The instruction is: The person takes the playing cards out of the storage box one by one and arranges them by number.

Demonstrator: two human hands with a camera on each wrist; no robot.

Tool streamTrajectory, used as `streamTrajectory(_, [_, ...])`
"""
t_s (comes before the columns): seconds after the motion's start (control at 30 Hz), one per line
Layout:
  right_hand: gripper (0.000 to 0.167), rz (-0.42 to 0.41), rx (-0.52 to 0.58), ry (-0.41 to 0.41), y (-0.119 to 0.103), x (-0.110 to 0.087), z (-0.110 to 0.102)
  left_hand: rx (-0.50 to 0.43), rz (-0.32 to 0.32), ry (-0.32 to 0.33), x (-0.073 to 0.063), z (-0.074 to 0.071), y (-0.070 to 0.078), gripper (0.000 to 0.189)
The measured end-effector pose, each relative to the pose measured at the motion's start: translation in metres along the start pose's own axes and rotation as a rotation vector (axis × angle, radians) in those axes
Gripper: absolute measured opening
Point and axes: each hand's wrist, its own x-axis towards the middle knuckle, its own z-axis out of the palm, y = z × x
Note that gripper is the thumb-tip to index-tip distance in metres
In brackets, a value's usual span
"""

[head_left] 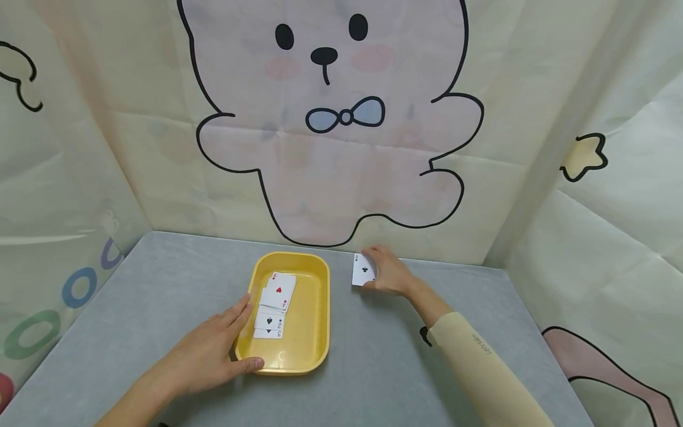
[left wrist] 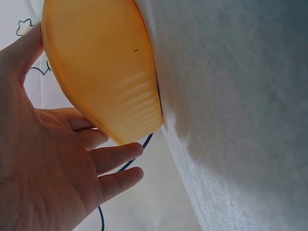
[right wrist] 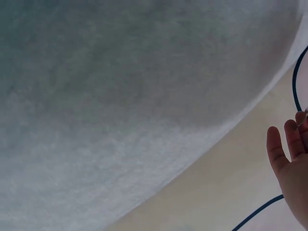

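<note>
In the head view my left hand [head_left: 216,344] rests at the left side of a yellow tray [head_left: 320,308]. Its straight fingers touch the rim, and the thumb lies over the near left corner. The left wrist view shows that hand [left wrist: 53,159] with two fingers extended past the tray's end [left wrist: 110,72]. Inside the tray lie overlapping playing cards, a heart card [head_left: 281,286] topmost and a two of spades [head_left: 269,321] below it. At the table's far edge my right hand [head_left: 392,273] pinches a club card [head_left: 361,270] between thumb and fingers. That card is out of sight in the right wrist view.
A grey cloth [head_left: 373,367] covers the table. Printed curtains stand behind it and at both sides, the back one with a cartoon bear [head_left: 341,166]. The far table edge runs close behind the right hand.
</note>
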Motion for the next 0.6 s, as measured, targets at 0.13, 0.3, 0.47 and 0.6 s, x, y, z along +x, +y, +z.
streamTrajectory(0.13, [0.088, 0.009, -0.002, -0.007, 0.006, 0.000, 0.009, 0.000, -0.003, -0.003, 0.000, 0.000, 0.000, 0.109])
streamTrajectory(0.3, [0.087, 0.018, -0.007, -0.029, 0.009, 0.001, 0.017, 0.003, -0.002, -0.004, 0.000, -0.001, 0.001, 0.109])
streamTrajectory(0.47, [0.084, 0.002, -0.036, -0.052, 0.011, 0.001, 0.023, -0.002, -0.005, -0.013, 0.000, -0.001, 0.001, 0.109])
streamTrajectory(0.6, [0.085, 0.004, -0.061, -0.077, 0.011, 0.002, 0.027, 0.004, 0.006, -0.003, 0.000, 0.000, 0.001, 0.108])
